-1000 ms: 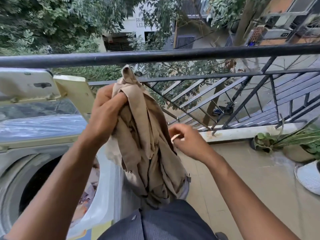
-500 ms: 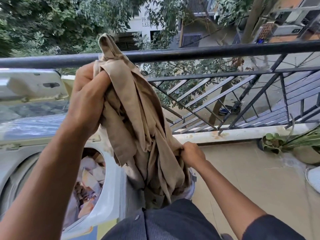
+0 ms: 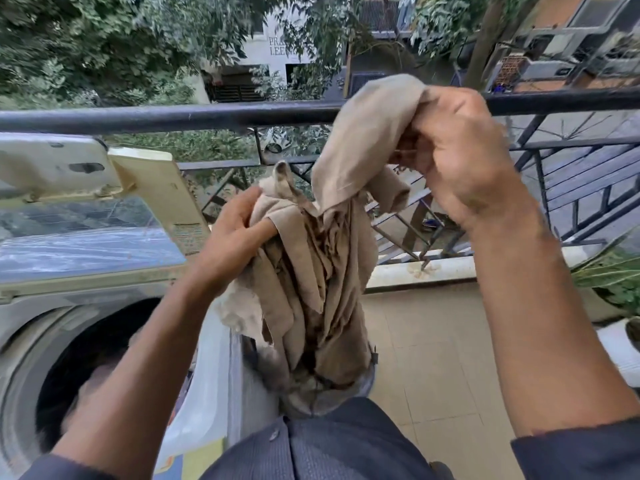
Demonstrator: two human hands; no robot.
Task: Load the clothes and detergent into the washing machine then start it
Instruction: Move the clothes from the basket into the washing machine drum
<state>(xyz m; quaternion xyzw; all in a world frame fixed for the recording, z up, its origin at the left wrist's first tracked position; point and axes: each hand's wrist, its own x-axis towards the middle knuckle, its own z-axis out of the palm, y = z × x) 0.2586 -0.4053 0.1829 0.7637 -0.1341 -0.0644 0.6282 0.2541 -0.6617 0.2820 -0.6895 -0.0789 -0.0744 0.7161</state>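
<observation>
The person stands on a balcony at the front-loading washing machine (image 3: 86, 327), holding a crumpled beige garment (image 3: 311, 271) up in front of the chest, just to the right of the machine's round drum opening (image 3: 104, 358). The left hand (image 3: 235, 233) grips the middle of the bundle, fingers curled into the folds, while the right hand (image 3: 460, 157) is raised higher, near the black railing (image 3: 173, 116), fist closed round the cloth's upper end so that a loop of fabric bulges over the knuckles. The rest of the garment hangs down between the two hands towards the person's dark shirt. The machine's door (image 3: 211, 382) stands swung open beside the cloth, and something pale lies inside the drum, possibly clothes already loaded, though the blur there makes it hard to be sure. No detergent shows anywhere in view. To my eye this is the loading step, with the garment being gathered or checked over before it goes in. The next move calls for bringing the bundle down and to the left, past the open door's edge, and pushing it well into the drum so no trailing end catches in the seal; the dangling lower part will want gathering first.
</observation>
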